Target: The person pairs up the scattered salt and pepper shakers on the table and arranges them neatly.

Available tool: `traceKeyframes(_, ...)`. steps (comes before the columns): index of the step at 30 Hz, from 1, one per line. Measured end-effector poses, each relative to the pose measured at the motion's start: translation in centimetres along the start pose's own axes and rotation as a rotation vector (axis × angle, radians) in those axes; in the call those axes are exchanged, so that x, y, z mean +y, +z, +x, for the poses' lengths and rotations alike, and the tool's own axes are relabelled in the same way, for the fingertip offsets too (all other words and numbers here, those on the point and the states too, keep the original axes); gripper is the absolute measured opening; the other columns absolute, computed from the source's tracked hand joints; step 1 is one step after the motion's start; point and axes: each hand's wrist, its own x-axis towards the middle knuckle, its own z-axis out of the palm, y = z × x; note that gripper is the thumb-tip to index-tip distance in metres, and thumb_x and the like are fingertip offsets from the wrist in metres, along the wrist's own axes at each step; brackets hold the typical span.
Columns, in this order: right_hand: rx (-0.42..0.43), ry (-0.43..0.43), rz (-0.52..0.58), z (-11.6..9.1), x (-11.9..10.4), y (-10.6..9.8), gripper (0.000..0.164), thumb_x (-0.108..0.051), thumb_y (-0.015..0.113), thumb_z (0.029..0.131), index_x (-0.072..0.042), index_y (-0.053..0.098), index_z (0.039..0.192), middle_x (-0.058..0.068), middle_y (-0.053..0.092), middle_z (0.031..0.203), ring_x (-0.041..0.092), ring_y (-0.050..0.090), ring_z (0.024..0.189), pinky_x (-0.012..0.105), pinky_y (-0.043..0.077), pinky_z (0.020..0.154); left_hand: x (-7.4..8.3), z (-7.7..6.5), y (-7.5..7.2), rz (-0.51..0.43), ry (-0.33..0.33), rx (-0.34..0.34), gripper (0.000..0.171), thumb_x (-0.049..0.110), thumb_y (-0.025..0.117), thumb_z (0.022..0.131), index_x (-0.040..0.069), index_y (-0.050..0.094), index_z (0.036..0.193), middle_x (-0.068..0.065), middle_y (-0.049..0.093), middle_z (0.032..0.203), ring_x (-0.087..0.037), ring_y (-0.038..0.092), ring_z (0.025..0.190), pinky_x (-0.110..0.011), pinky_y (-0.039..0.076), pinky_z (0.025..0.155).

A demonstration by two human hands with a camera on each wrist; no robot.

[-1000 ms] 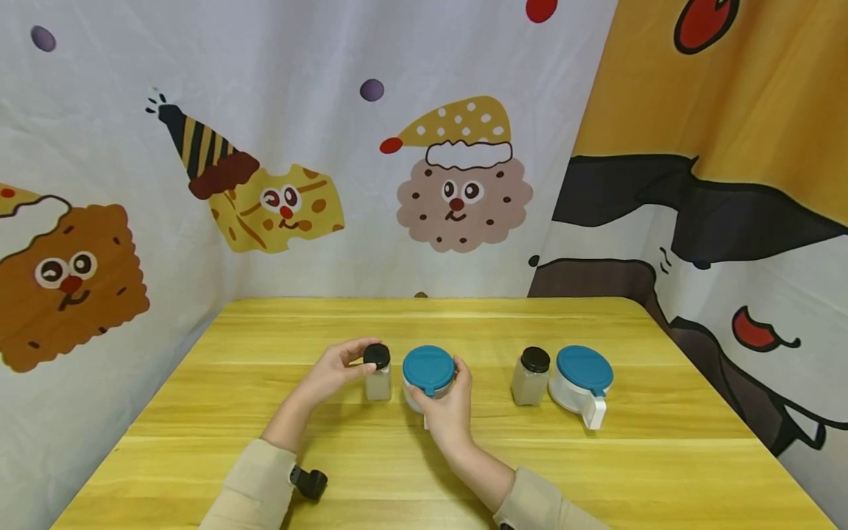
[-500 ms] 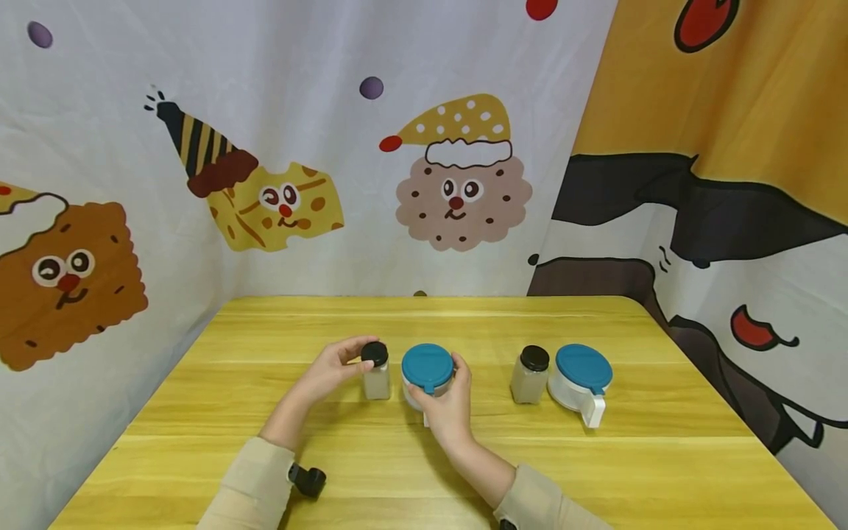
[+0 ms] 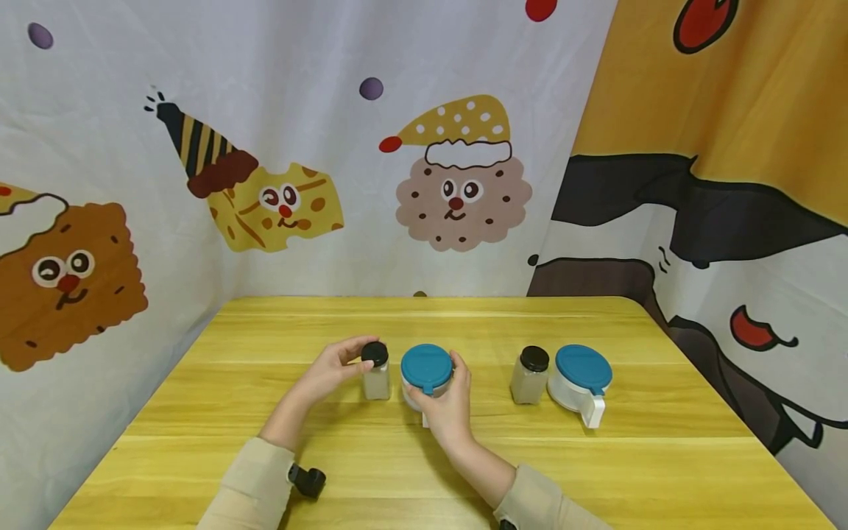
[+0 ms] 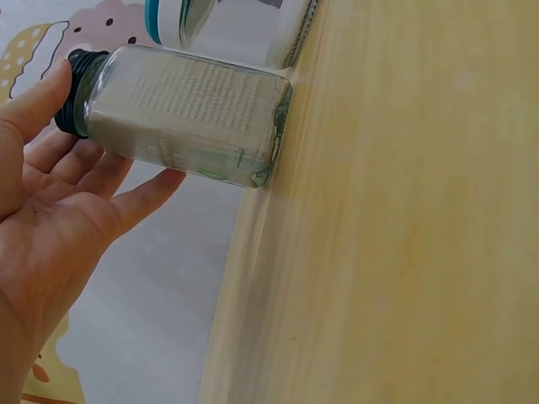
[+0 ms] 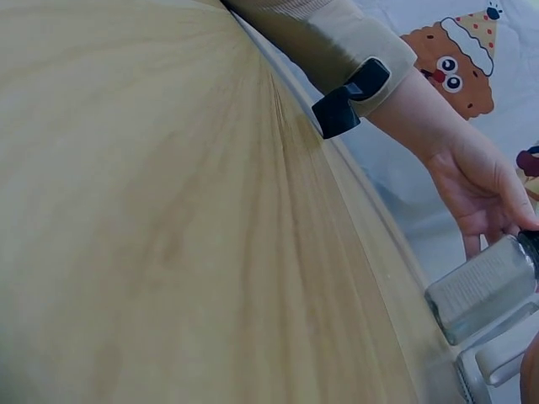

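My left hand [image 3: 334, 368] holds a square glass spice jar [image 3: 377, 384] by its black cap, with thumb and fingers on either side. In the left wrist view the jar [image 4: 189, 114] stands on the table and holds pale contents; its cap [image 4: 78, 93] is between thumb and fingers. Just to the right, my right hand [image 3: 450, 408] grips a round seasoning pot [image 3: 427, 364] with a blue lid, thumb at the front and fingers round the right side. Its white handle points toward me and is mostly hidden by the hand.
On the right of the wooden table [image 3: 318, 456] stand a second black-capped spice jar [image 3: 530, 379] and a second blue-lidded pot [image 3: 583, 372], close together. A cartoon-printed cloth [image 3: 298, 272] hangs behind the table. A black wrist camera [image 3: 308, 482] sits on the left sleeve.
Both hands keep their hold on the jar and the pot. The blue-lidded pot has shifted very slightly left at most; otherwise the view barely differs.
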Motion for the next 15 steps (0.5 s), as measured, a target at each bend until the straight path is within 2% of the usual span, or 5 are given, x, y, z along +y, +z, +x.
traceKeyframes(15,-0.017,0.015,0.002,0.03,-0.15,-0.07,0.090,-0.015,0.085,0.071,-0.003,0.031,0.142,0.017,0.035,0.135,0.036,0.038,0.125,0.060,0.028,0.100,0.44,-0.19,0.03,-0.006,-0.003,-0.006,0.052,0.012,0.063,0.093,-0.003,0.045,0.139,-0.021,0.049,0.137,-0.037,0.042,0.128,-0.051,0.036,0.101)
